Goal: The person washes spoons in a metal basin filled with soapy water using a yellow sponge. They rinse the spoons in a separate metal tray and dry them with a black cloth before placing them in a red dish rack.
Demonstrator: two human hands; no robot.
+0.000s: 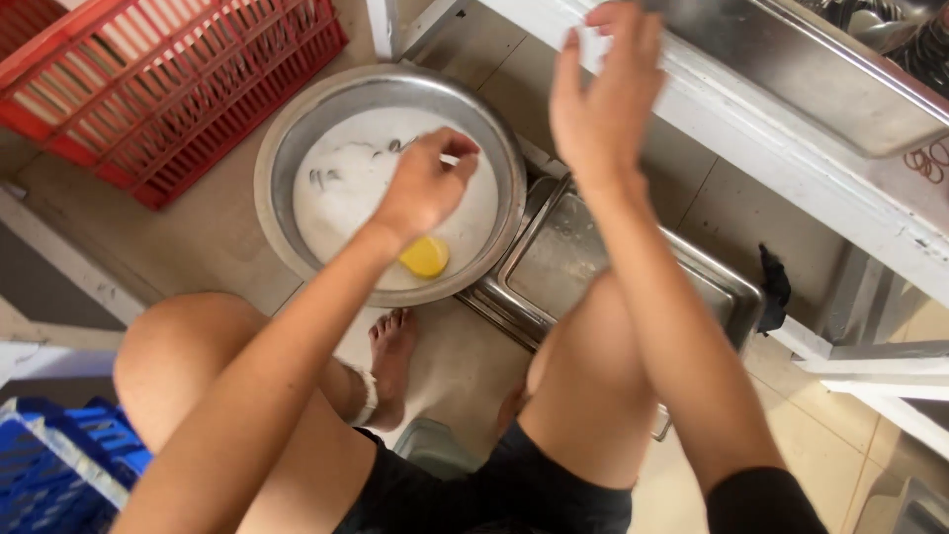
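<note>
My left hand (425,183) hovers over a round metal basin (287,148) filled with white soapy water, fingers pinched together; whether it holds anything I cannot tell. A yellow sponge (425,257) floats in the basin just below that hand. Some dark utensils (341,168) lie half sunk in the foam. My right hand (603,84) is raised with fingers spread, reaching up toward a steel tray (820,79) on the white counter edge; it looks empty.
A rectangular steel tray (568,262) lies on the floor right of the basin. A red plastic crate (168,79) stands at top left, a blue crate (59,465) at bottom left. My knees and bare feet are below the basin on the tiled floor.
</note>
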